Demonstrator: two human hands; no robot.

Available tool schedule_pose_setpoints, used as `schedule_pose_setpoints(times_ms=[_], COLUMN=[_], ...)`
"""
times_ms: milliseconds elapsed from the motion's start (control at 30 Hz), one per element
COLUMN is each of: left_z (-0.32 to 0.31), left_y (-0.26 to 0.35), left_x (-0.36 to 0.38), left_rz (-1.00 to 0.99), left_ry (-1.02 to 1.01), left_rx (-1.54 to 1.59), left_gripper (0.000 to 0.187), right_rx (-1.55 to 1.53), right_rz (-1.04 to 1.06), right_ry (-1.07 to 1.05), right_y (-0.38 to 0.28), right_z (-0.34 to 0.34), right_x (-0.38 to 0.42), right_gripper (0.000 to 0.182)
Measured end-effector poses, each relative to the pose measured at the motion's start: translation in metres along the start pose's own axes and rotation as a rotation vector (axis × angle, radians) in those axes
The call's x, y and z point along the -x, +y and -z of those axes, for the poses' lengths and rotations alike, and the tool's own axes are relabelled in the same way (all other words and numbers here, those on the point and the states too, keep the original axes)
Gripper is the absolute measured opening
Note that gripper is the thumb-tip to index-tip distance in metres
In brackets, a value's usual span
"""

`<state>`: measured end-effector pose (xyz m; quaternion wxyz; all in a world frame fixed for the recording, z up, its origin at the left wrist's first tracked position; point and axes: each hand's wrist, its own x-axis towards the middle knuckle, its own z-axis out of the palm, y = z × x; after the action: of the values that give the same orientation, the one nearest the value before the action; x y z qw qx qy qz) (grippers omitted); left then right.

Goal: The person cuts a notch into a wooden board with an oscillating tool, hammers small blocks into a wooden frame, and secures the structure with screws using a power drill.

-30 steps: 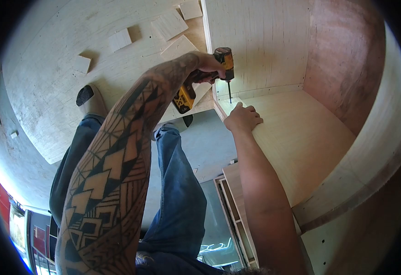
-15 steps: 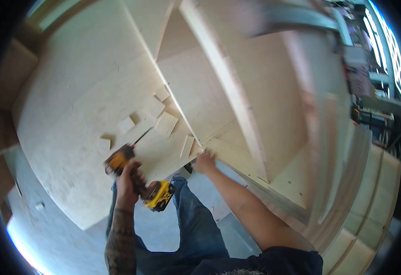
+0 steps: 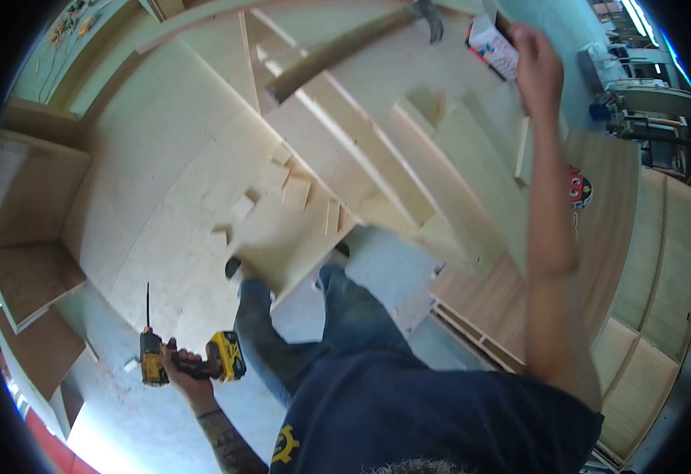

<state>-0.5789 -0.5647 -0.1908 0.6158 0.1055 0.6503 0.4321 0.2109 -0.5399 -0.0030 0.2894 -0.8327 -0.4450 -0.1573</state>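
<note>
head view: left fingers (image 3: 174,364) still hold the drill (image 3: 153,362), right fingers (image 3: 525,36), grip unclear, now beside a box (image 3: 493,48).

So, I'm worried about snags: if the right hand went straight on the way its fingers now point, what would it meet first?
The right hand would probably meet the white-and-red box first; depth is unclear, and they may already touch.

Print (image 3: 502,55) on the white box (image 3: 484,38) too small for legibility, the box's contact with the right grip (image 3: 537,69) unclear.
</note>
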Motion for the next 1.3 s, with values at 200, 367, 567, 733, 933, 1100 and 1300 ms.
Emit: schedule_pose_setpoints(times_ms=[200,367,567,733,933,1100,1300], left_z=[-0.003,-0.032,-0.088,-0.103,-0.107,-0.127,-0.142], left_y=[-0.007,-0.025,-0.037,-0.047,-0.047,-0.040,-0.045], left_x=[0.030,0.066,0.098,0.106,0.107,0.093,0.066], left_rz=[0.081,0.143,0.097,0.079,0.060,0.074,0.134], left_ry=[0.106,-0.029,-0.186,-0.256,-0.331,-0.462,-0.657], left_rx=[-0.098,-0.166,-0.235,-0.334,-0.379,-0.397,-0.464], left_gripper=[0.034,0.032,0.029,0.027,0.029,0.029,0.029], right_rx=[0.403,0.408,0.458,0.316,0.347,-0.555,-0.956], right_rz=[-0.027,-0.103,-0.148,-0.210,0.088,-0.414,-0.995], right_ry=[-0.535,-0.624,-0.718,-0.601,-0.257,-0.245,-0.915], right_y=[0.207,0.189,0.173,0.172,0.115,-0.040,-0.150], right_z=[-0.071,-0.085,-0.091,-0.080,0.013,0.095,0.027], right_x=[-0.119,-0.126,-0.140,-0.129,-0.096,0.063,0.271], right_gripper=[0.041,0.039,0.038,0.034,0.037,0.026,0.018])
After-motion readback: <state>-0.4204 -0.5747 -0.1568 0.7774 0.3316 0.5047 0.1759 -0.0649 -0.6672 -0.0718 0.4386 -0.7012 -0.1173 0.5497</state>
